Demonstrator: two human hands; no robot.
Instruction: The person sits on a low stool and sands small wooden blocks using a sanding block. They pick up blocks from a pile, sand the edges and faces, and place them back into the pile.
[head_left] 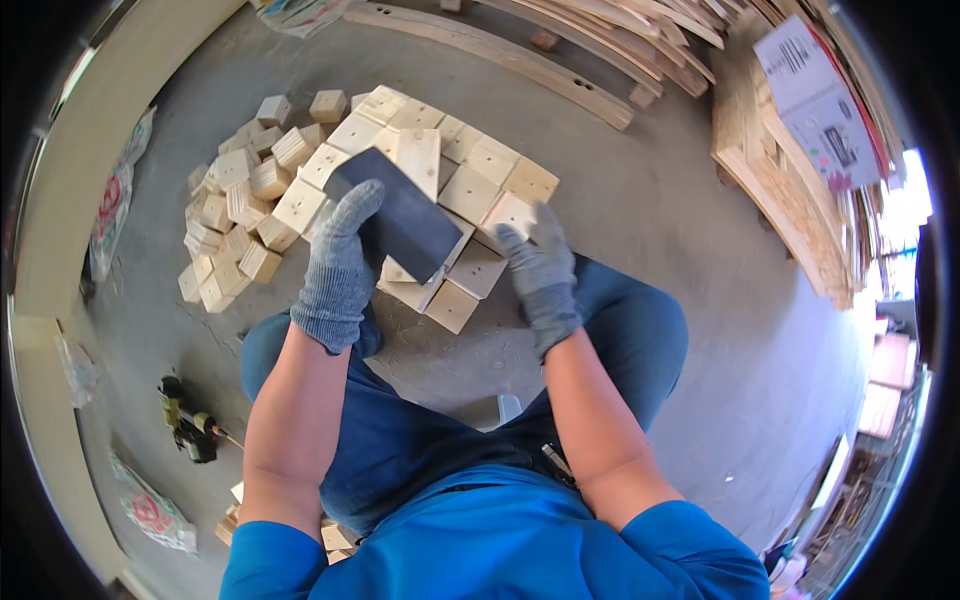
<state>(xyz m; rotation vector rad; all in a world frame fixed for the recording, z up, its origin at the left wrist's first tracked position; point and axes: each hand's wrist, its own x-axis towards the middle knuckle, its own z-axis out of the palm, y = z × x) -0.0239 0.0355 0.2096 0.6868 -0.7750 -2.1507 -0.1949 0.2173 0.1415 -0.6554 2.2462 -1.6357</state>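
My left hand [345, 265], in a grey knit glove, is closed on a dark grey rectangular slab [400, 210], its thumb lying over the upper face. The slab is tilted above rows of pale wooden blocks [475, 190], several with small holes in their tops, and hides some of them. At the right edge of these rows is my gloved right hand [542, 275], thumb and fingers apart. Its fingertips are beside a pale block [510, 215]; whether they touch it I cannot tell.
Left of the rows lies a loose heap of wooden blocks [235, 185]. A green and black power drill [188, 420] rests on the floor by my left arm. Long planks [500, 60] lie beyond, and a wooden pallet [770, 170] with a printed carton [820, 105] stands at the far right.
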